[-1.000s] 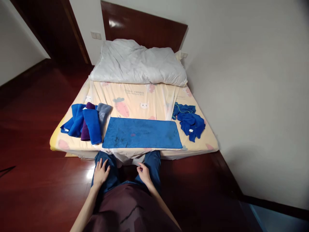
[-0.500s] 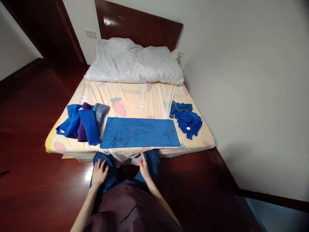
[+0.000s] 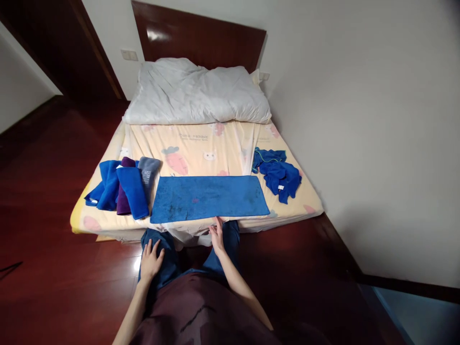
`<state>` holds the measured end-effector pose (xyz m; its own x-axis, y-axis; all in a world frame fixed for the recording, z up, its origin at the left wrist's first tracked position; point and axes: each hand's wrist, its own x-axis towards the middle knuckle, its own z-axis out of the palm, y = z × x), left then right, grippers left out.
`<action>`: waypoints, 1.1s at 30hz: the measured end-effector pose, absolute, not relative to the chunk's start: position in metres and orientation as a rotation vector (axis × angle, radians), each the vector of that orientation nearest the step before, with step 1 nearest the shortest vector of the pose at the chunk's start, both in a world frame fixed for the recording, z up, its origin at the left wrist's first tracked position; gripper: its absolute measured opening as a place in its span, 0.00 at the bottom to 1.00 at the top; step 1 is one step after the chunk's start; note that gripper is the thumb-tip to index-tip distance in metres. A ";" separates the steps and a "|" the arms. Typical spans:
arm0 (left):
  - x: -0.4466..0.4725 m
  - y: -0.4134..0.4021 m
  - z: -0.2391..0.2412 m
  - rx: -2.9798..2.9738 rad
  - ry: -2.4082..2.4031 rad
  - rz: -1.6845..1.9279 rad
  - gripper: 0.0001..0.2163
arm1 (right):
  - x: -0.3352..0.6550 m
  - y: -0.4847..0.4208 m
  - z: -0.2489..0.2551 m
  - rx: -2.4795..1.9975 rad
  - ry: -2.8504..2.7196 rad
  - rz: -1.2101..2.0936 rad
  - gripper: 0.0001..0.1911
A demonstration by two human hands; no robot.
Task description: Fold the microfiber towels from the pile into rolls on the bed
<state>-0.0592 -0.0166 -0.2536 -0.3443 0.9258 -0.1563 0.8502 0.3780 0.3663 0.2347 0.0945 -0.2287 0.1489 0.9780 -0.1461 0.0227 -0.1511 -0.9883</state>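
Note:
A blue towel [image 3: 209, 198] lies spread flat along the near edge of the bed [image 3: 201, 148]. My right hand [image 3: 217, 235] reaches forward with its fingers stretched out, the fingertips at the towel's near edge. It holds nothing. My left hand [image 3: 150, 260] rests flat and open on my left knee in blue trousers. Left of the flat towel lies a row of folded towels [image 3: 124, 189], blue, purple and grey. A crumpled pile of blue towels [image 3: 277, 173] sits on the bed's right side.
A white duvet [image 3: 196, 93] is bunched at the head of the bed against a dark wooden headboard [image 3: 197, 36]. A white wall [image 3: 359, 120] runs close along the bed's right side. Dark red wooden floor [image 3: 46, 201] surrounds the bed.
My right hand has lifted off my knee and moved forward to the flat towel's near edge. The left hand has stayed on the knee. The view has shifted slightly.

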 end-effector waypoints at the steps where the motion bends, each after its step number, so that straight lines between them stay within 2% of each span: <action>1: -0.059 -0.017 -0.253 1.551 2.310 0.310 0.25 | 0.234 0.096 -0.230 -1.419 -1.072 1.148 0.32; 9: -0.058 -0.016 -0.248 1.560 2.306 0.315 0.24 | 0.232 0.108 -0.243 -1.495 -1.036 1.218 0.34; 14: -0.056 -0.015 -0.244 1.531 2.307 0.309 0.24 | 0.223 0.114 -0.246 -1.513 -1.059 1.131 0.37; 20: -0.057 -0.015 -0.242 1.512 2.292 0.293 0.25 | 0.214 0.119 -0.235 -1.421 -0.995 1.275 0.38; 27: -0.056 -0.016 -0.242 1.520 2.312 0.298 0.25 | 0.216 0.108 -0.231 -1.325 -1.075 1.192 0.39; 33: -0.053 0.018 -0.216 1.584 2.194 0.342 0.19 | 0.219 0.098 -0.245 -1.294 -1.127 1.217 0.37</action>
<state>-0.0529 0.0184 -0.2156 -0.2694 0.9453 -0.1840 0.8446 0.3237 0.4265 0.2185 0.0980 -0.2446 0.0629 0.9952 -0.0750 -0.0013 -0.0751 -0.9972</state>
